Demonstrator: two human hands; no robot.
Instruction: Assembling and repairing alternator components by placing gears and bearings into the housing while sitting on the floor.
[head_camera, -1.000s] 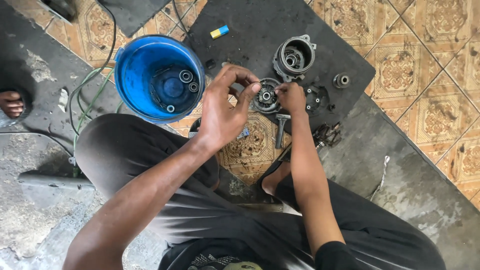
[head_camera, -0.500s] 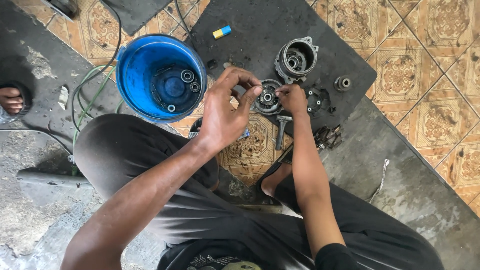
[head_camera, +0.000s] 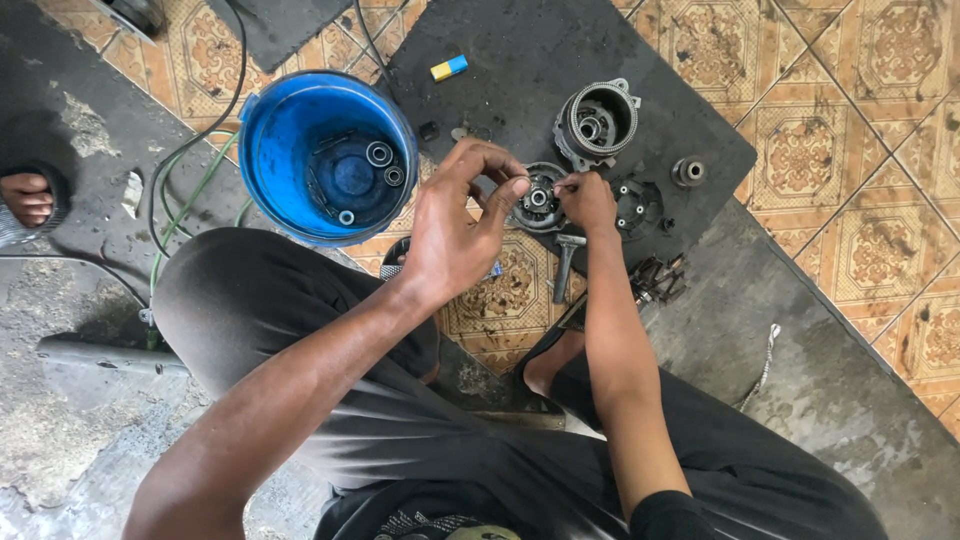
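Fingers (head_camera: 505, 185) of the left hand (head_camera: 455, 235) curl inward, thumb and index tip pinched narrow at the edge of one round metal hub (head_camera: 540, 197); whether they grip a small part cannot be told. Just across it, the right hand (head_camera: 587, 200) closes its fingers on something thin at the hub's upper rim, too small to make out. The hub lies on one dark rubber mat (head_camera: 520, 70) spread over the tiled floor (head_camera: 880, 250), directly between the two hands.

Nearest the body, one hammer (head_camera: 566, 262) lies just below the hub, head up, handle toward the person's legs. To its right sits one clump of small dark parts (head_camera: 660, 280) at the mat's edge. Beside the right hand lies one flat black disc (head_camera: 640, 205).

Farther out stand one ribbed cylindrical housing (head_camera: 597, 120) and one small metal bushing (head_camera: 689, 171), well apart from each other. Left of the hands sits one blue bucket (head_camera: 275, 150), holding three ring-shaped bearings. Farthest, one yellow-and-blue block (head_camera: 449, 67) lies on the mat.

At the left edge, one bare foot (head_camera: 25, 198) of another person shows.
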